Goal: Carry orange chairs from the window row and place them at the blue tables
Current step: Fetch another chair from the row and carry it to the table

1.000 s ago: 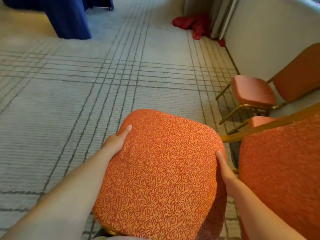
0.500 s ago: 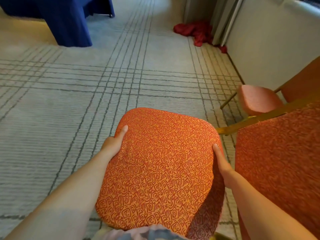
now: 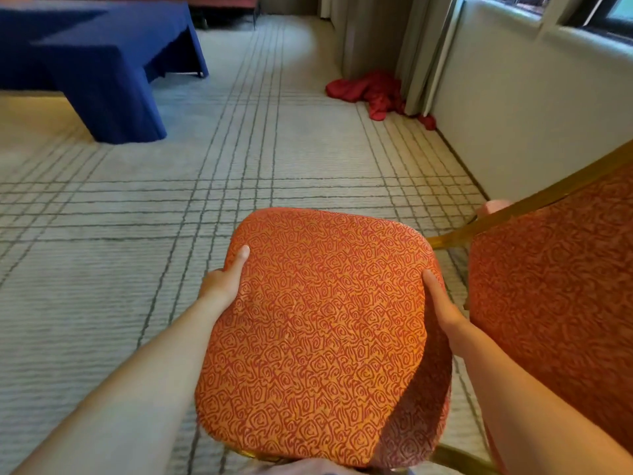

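An orange chair with a swirl-patterned seat (image 3: pixel 322 330) is held up in front of me, seat facing the camera. My left hand (image 3: pixel 224 281) grips its left edge, thumb on the fabric. My right hand (image 3: pixel 442 308) grips the right edge. Its gold frame shows only at the bottom. A blue-draped table (image 3: pixel 92 63) stands at the far left across the carpet. Another orange chair (image 3: pixel 555 303) with a gold frame stands close on my right by the window wall.
A red cloth heap (image 3: pixel 373 92) lies on the floor by the curtain at the back. A white wall (image 3: pixel 520 108) under the window runs along the right. Grey lined carpet (image 3: pixel 239 159) stretches between me and the table.
The view has lifted and turned left: the blue table shows more and lower in frame, and the far chairs by the wall have slipped out of sight. Both hands keep their grip.
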`<state>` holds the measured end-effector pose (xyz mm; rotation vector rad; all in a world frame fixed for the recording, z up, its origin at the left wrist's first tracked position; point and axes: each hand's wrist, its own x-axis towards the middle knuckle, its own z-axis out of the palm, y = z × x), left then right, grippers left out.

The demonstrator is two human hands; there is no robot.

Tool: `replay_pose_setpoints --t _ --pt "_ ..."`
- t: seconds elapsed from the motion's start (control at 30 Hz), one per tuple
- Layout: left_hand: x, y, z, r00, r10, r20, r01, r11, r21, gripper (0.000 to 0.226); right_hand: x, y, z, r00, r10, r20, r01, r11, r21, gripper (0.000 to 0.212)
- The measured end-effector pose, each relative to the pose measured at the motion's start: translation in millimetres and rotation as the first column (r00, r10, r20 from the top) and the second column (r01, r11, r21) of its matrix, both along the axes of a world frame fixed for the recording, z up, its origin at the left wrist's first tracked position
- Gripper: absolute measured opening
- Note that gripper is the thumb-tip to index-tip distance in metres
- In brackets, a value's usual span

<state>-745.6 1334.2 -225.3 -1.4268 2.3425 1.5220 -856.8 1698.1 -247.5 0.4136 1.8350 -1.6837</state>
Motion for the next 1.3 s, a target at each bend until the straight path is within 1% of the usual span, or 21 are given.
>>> replay_pose_setpoints --t 0.03,0.07,0.13,0.2,0.23,0.3,0.33,0.43,0.5,0.53,0.6,0.63,0.7,0.73,0.8,0.83,1.0,1.13,1.23,1.3 --pt "-17.2 -6.7 -4.5 1.000 0.004 0.007 -0.004 1.000 0.004 0.119 -18.8 -6.6 -1.4 1.000 -0.015 0.007 0.015 1.000 -0.003 0.069" --pt "-34.7 -12.2 -7.9 1.000 0.009 0.017 -0.010 1.000 0.012 0.118 -39.1 -13.2 -5.3 1.000 -0.018 0.013 0.017 1.000 0.006 0.071" --pt "-76.6 -24.9 -14.6 1.000 0.018 0.017 -0.019 0.999 0.042 0.109 -83.5 -30.4 -8.8 1.000 0.006 0.000 -0.006 1.000 0.023 0.080" --pt "-131.8 -44.7 -18.1 0.999 0.046 0.009 -0.046 0.997 0.058 0.104 -142.6 -52.5 -8.5 1.000 0.026 -0.009 -0.026 0.999 0.027 0.078" --pt "-153.3 -52.3 -14.8 0.999 0.051 -0.002 -0.051 0.997 0.053 0.103 -165.8 -60.5 -5.9 0.999 0.033 -0.018 -0.033 0.999 0.029 0.082" --pt "-202.0 -69.3 -5.4 0.998 0.057 -0.029 -0.056 0.997 0.046 0.101 -224.4 -76.1 -3.9 0.997 0.076 -0.028 -0.075 0.996 0.055 0.106" --pt "-223.8 -78.3 -2.8 0.997 0.076 -0.023 -0.075 0.996 0.048 0.101 -254.4 -82.2 -7.2 0.995 0.094 -0.015 -0.093 0.992 0.081 0.112" --pt "-276.8 -98.9 -1.8 0.991 0.130 0.000 -0.130 0.989 0.070 0.100 -329.0 -107.2 -13.4 0.991 0.131 0.031 -0.132 0.989 0.064 0.111" --pt "-304.5 -115.0 -3.4 0.988 0.154 0.020 -0.155 0.986 0.066 0.100 -363.0 -134.2 -8.6 0.982 0.185 0.039 -0.188 0.978 0.094 0.115" --pt "-317.4 -123.5 -2.5 0.985 0.170 0.026 -0.171 0.984 0.057 0.099 -378.3 -146.6 -7.9 0.977 0.207 0.043 -0.210 0.972 0.108 0.114" --pt "-348.2 -145.7 -2.7 0.980 0.199 0.018 -0.200 0.978 0.054 0.098 -412.1 -174.7 -6.3 0.971 0.229 0.065 -0.235 0.967 0.094 0.098" --pt "-367.1 -159.9 -4.0 0.980 0.200 0.009 -0.200 0.978 0.061 0.097 -432.7 -188.6 -9.1 0.970 0.230 0.077 -0.237 0.966 0.100 0.100" --pt "-402.5 -185.0 -7.2 0.982 0.187 0.012 -0.188 0.980 0.060 0.095 -472.1 -212.7 -23.6 0.971 0.210 0.117 -0.224 0.966 0.130 0.118" --pt "-424.6 -200.8 -10.9 0.982 0.188 0.019 -0.188 0.981 0.055 0.095 -497.1 -225.6 -34.9 0.971 0.206 0.124 -0.221 0.968 0.119 0.122" --pt "-463.3 -228.5 -16.6 0.983 0.180 0.025 -0.181 0.982 0.046 0.095 -540.6 -248.6 -56.8 0.973 0.194 0.124 -0.205 0.975 0.084 0.123" --pt "-485.8 -245.1 -19.7 0.985 0.172 0.022 -0.173 0.984 0.044 0.094 -557.1 -268.2 -52.8 0.973 0.193 0.130 -0.206 0.974 0.090 0.124" --pt "-610.2 -336.8 -13.3 0.986 0.166 0.010 -0.167 0.985 0.040 0.097 -665.8 -358.2 -38.4 0.979 0.190 0.068 -0.195 0.978 0.072 0.132" --pt "-704.4 -398.8 5.6 0.989 0.147 -0.012 -0.147 0.989 -0.026 0.094 -759.6 -417.8 -15.7 0.978 0.207 0.018 -0.208 0.977 0.051 0.125" --pt "-774.4 -439.9 16.2 0.992 0.125 -0.026 -0.126 0.992 -0.028 0.093 -825.4 -460.1 0.6 0.980 0.198 -0.009 -0.197 0.978 0.068 0.123" --pt "-820.2 -464.7 9.5 0.993 0.117 -0.012 -0.117 0.993 -0.028 0.093 -869.4 -483.6 -3.0 0.980 0.197 -0.004 -0.197 0.979 0.060 0.120"
